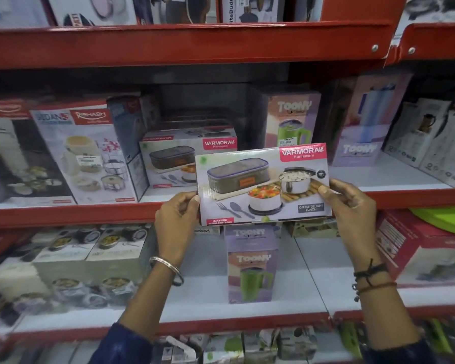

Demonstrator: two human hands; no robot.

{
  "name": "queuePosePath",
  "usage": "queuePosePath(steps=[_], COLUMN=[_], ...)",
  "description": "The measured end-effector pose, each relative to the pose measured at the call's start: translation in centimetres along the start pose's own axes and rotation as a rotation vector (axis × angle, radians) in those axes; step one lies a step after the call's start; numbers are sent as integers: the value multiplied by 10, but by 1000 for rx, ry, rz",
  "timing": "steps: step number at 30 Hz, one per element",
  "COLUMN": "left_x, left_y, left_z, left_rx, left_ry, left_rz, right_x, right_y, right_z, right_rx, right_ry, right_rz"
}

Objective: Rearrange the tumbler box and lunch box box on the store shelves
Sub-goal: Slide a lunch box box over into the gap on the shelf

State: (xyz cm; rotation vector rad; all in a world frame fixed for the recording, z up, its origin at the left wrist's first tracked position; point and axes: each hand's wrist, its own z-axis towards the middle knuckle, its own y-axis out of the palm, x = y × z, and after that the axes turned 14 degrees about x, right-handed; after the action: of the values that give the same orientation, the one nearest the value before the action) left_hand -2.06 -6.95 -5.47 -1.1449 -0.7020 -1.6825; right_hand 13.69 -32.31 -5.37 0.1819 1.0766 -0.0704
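Observation:
I hold a Varmora lunch box box (263, 185) in front of the middle shelf, its printed face toward me. My left hand (177, 216) grips its left edge and my right hand (348, 203) grips its right edge. A second Varmora lunch box box (174, 153) stands on the middle shelf just behind and to the left. A purple Toony tumbler box (292, 119) with a green mug picture stands behind the held box on that shelf. Another Toony tumbler box (251, 266) stands on the shelf below, under the held box.
The red shelf edge (63, 214) runs across the middle. Rishabh tiffin boxes (84, 153) fill the left of the middle shelf, a tall purple Toony flask box (368, 122) and kettle boxes (426, 132) the right. A bare gap lies behind the shelved lunch box box.

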Motion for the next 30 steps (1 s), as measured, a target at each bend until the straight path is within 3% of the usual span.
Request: queuePosePath(steps=[7,15,23,30], left_x=[-5,11,-4,-37], left_y=[-15,-26,-36,-26], left_z=[5,33,66,80], left_rx=[32,44,-14,-113], left_ry=[56,312,319,318], left_rz=[50,193,320,329], right_x=[-6,-28,-10,5], right_y=[11,77,149,176], right_z=[-11,-11,-20,-38], right_rx=[-4,-62,-182,-145], right_ry=[-10,-26,-108,-142], right_rz=[-18,-48,-135,-227])
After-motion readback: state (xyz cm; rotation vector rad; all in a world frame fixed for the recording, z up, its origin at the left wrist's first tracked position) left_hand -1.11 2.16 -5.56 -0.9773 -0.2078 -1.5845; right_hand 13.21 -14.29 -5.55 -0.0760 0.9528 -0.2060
